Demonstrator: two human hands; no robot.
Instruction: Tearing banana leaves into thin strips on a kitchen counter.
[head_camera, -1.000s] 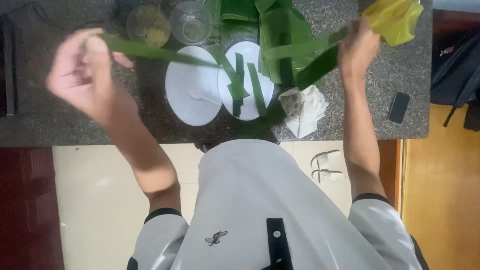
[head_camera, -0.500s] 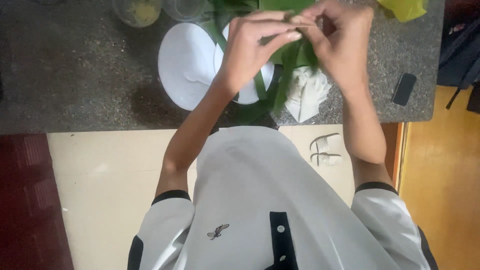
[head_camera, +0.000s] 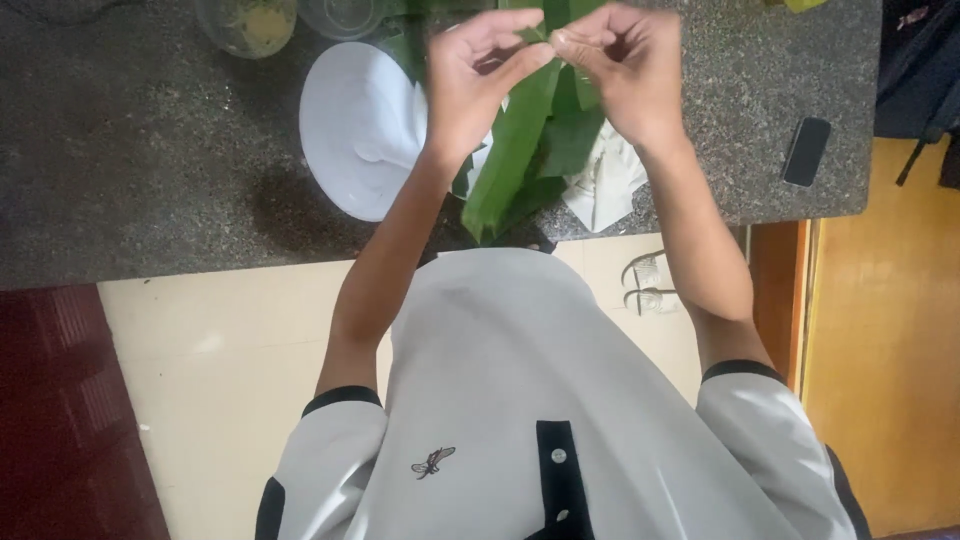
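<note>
My left hand (head_camera: 478, 75) and my right hand (head_camera: 622, 62) meet above the speckled stone counter (head_camera: 130, 150), both pinching the top end of a long green leaf strip (head_camera: 515, 150). The leaf hangs down from my fingertips toward the counter's near edge. Under it lie more green leaves (head_camera: 570, 140) and a white plate (head_camera: 360, 130), partly covered by my left forearm.
A glass bowl with yellow contents (head_camera: 250, 22) and a clear empty bowl (head_camera: 342, 15) stand at the back. Crumpled white paper (head_camera: 605, 185) lies by the leaves. A black phone (head_camera: 806, 151) rests at the counter's right, near a dark bag (head_camera: 915, 75). Sandals (head_camera: 648, 283) sit on the floor.
My hands, spread wide apart with the leaf strip stretched between them a second ago, have come together over the plate. The leaf now hangs down from both fingertips.
</note>
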